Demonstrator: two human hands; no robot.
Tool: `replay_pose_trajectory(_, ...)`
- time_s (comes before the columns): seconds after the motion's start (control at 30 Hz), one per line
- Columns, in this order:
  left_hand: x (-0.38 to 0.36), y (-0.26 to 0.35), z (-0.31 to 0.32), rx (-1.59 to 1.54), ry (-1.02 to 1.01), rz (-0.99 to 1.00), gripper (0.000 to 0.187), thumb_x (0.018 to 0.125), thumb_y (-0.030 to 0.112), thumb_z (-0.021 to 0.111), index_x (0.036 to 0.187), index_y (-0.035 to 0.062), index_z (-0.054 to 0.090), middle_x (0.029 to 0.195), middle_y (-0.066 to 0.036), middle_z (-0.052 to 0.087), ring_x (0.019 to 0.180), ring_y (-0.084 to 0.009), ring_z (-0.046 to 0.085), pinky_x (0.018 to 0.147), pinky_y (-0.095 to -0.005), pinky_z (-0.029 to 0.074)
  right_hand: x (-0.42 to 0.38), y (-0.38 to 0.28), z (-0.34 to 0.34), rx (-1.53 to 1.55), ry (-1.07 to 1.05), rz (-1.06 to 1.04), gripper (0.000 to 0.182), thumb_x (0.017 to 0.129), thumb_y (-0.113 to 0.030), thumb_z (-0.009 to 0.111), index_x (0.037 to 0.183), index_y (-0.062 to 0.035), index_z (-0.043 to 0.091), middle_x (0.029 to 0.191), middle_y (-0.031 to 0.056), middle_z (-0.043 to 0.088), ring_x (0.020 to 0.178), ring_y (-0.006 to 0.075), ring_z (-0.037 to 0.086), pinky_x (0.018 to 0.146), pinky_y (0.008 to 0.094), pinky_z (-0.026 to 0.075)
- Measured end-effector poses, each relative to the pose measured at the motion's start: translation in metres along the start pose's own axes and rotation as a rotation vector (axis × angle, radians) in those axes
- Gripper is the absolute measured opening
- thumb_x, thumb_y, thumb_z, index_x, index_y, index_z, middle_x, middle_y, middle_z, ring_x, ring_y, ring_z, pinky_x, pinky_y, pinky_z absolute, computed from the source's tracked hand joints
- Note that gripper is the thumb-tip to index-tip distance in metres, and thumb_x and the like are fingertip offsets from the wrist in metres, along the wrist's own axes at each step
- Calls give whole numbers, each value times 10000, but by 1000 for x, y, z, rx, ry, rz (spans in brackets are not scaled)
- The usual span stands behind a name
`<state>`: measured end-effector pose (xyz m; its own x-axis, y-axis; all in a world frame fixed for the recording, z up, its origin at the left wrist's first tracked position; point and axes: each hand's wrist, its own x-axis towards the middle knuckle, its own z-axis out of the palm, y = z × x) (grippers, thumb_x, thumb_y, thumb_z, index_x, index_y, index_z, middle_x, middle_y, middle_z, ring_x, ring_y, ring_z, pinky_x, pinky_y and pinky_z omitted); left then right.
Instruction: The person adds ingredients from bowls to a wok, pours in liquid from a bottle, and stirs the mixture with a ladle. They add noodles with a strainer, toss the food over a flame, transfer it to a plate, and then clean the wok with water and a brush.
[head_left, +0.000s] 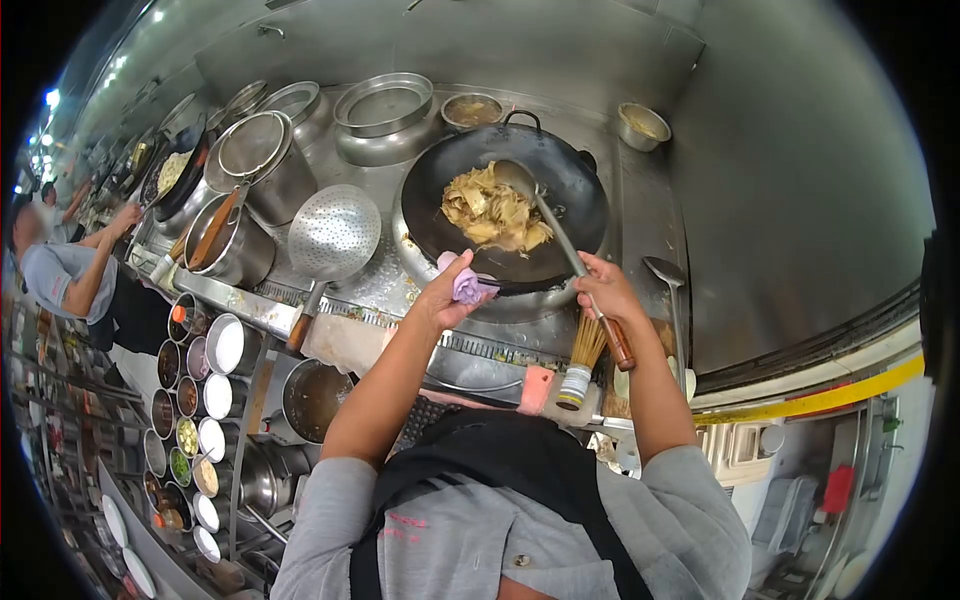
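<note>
- Wok (505,215) of noodles sits at twelve o'clock from both hands.
- Ladle (560,235) runs from five o'clock up to eleven; right hand (603,288) fingers wrap its handle.
- Left hand (440,298) pinches a purple cloth (468,287), probably on the wok's rim.

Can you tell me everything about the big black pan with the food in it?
The wok is round, deep and black, like dark worn metal, with a loop handle at its far rim. It sits in a ring on the steel stove. A heap of pale yellow-brown food lies inside. The left hand grips its near rim through a purple cloth. The right hand holds a wooden-handled ladle whose bowl rests on the food.
</note>
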<state>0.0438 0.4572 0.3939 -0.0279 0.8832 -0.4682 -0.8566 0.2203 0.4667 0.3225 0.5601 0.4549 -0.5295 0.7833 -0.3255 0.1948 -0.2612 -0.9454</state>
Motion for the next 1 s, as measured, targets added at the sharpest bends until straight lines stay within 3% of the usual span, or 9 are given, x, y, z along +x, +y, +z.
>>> replay_pose_trajectory(0.1, 0, 18, -6, -185, -190, -255, 397, 929, 241, 657, 1242, 36, 522, 1145, -212, 621, 1069, -410, 601, 887, -474, 557, 23, -16, -6, -37, 98, -75, 719, 858, 53, 541, 1516, 18, 251, 662, 16, 503, 459, 96, 468, 370, 269, 404)
replay_pose_trajectory(0.13, -4, 15, 1, -106, -92, -194, 402, 887, 251, 709, 1187, 46, 539, 1117, -176, 642, 975, -321, 647, 764, -422, 581, 39, -15, -12, -75, 127, -95, 730, 853, 50, 540, 1517, 24, 238, 672, 18, 509, 460, 94, 467, 364, 267, 404)
replay_pose_trajectory(0.37, 0, 4, 4, -16, 44, -53, 385, 849, 253, 755, 1104, 54, 546, 1058, -191, 642, 913, -339, 641, 733, -381, 585, 99, -15, 16, -150, -12, -69, 712, 816, -11, 566, 1497, -29, 358, 666, 39, 524, 456, 84, 460, 354, 280, 378)
replay_pose_trajectory(0.5, 14, 12, -8, 66, 33, -173, 275, 869, 247, 707, 1029, 65, 577, 1010, -174, 651, 865, -312, 651, 611, -339, 563, 51, -23, 15, -962, -95, -509, 685, 799, -34, 579, 1461, -31, 403, 1042, 272, 669, 908, 361, 684, 797, 379, 537)
replay_pose_trajectory(0.53, 19, 12, -12, 71, 44, -201, 252, 875, 245, 691, 1018, 67, 585, 1001, -171, 652, 860, -306, 652, 586, -329, 554, 29, -25, 15, -912, -93, -460, 662, 802, -65, 581, 1442, -30, 418, 1276, 288, 573, 1190, 406, 566, 1008, 370, 432)
replay_pose_trajectory(0.73, 16, 9, 0, 63, 99, -170, 146, 864, 135, 585, 986, 54, 596, 926, -157, 659, 802, -315, 657, 685, -450, 567, -39, 7, -8, -916, 200, -231, 640, 816, -91, 579, 1433, -17, 427, 1237, 309, 590, 1149, 414, 590, 978, 382, 448)
replay_pose_trajectory(0.83, 28, 6, -8, 91, 80, -150, 133, 899, 153, 525, 977, 61, 582, 876, -171, 665, 719, -317, 663, 542, -395, 559, -28, 55, -21, -1061, 396, -678, 634, 829, -88, 575, 1439, -11, 424, 955, 240, 690, 844, 341, 692, 783, 369, 528)
replay_pose_trajectory(0.93, 15, -7, -2, 49, 51, -125, 143, 949, 166, 466, 972, 53, 552, 827, -134, 643, 671, -255, 638, 486, -333, 522, -110, -24, 26, -454, 71, -66, 625, 842, -83, 569, 1446, -9, 423, 706, 97, 635, 547, 188, 612, 560, 313, 506)
replay_pose_trajectory(1.0, -12, -10, 20, 31, 14, -85, 188, 982, 199, 439, 980, 43, 543, 801, -113, 625, 609, -206, 588, 403, -248, 423, -142, -51, 31, -477, -58, -107, 616, 851, -81, 563, 1447, -12, 424, 624, 31, 550, 463, 101, 508, 470, 261, 440)
